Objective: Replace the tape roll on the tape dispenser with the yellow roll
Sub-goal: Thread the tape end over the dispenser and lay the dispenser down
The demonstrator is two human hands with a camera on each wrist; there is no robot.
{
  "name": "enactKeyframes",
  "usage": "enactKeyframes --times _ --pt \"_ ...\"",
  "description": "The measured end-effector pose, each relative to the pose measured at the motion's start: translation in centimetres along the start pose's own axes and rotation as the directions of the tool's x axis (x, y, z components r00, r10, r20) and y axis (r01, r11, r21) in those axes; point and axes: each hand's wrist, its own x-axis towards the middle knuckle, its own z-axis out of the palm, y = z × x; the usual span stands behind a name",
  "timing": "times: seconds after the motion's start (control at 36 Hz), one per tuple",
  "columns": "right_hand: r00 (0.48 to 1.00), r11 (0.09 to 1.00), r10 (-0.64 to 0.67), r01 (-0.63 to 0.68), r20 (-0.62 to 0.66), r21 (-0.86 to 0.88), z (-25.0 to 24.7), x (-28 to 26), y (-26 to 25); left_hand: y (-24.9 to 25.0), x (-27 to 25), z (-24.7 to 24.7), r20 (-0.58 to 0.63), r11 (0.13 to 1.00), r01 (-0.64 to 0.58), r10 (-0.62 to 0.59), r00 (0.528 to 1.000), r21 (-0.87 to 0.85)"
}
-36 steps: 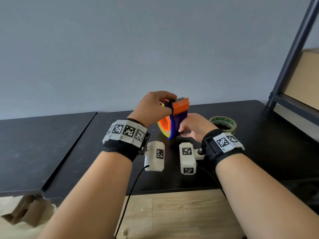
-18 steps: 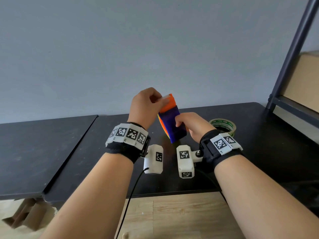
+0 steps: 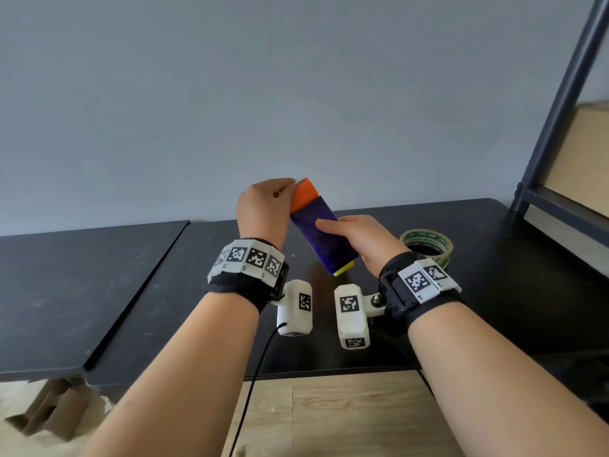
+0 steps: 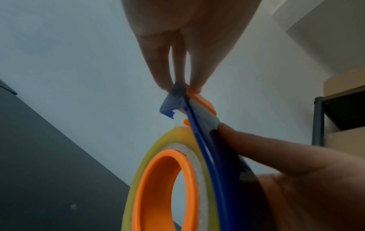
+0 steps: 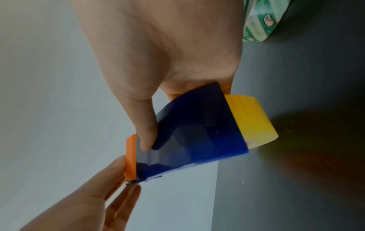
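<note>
I hold the blue tape dispenser (image 3: 324, 239) tilted above the black table (image 3: 494, 291). Its orange cutter end (image 3: 304, 194) points up and away. The yellow roll (image 5: 250, 120) sits inside it on the orange hub (image 4: 164, 187), and a yellow edge (image 3: 344, 269) peeks out at the bottom. My left hand (image 3: 263, 209) pinches the cutter end (image 4: 185, 92) with its fingertips. My right hand (image 3: 359, 239) grips the blue body, thumb pressed on its flat side (image 5: 146, 140). The other fingers are hidden behind the dispenser.
A green-printed tape roll (image 3: 426, 245) lies flat on the table just right of my right hand. A dark metal shelf frame (image 3: 560, 103) with a cardboard box (image 3: 580, 159) stands at the far right. A second black table (image 3: 66, 285) adjoins on the left.
The dispenser has turned and tilted: the orange hub side faced me before, now the blue back does. Both hands rose slightly, and the left fingers shifted to the cutter tip.
</note>
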Motion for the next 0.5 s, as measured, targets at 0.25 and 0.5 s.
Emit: enactKeyframes --times 0.25,0.5 --pt "0.999 0.999 -0.013 0.014 -0.033 0.029 0.15 0.22 0.23 0.21 -0.33 0.07 -0.063 0.996 -0.028 0.034 0.997 0.086" --pt "0.997 1.000 -0.014 0.014 -0.071 0.006 0.64 0.60 0.23 -0.26 -0.51 0.82 -0.083 0.987 -0.111 0.121 0.989 0.113"
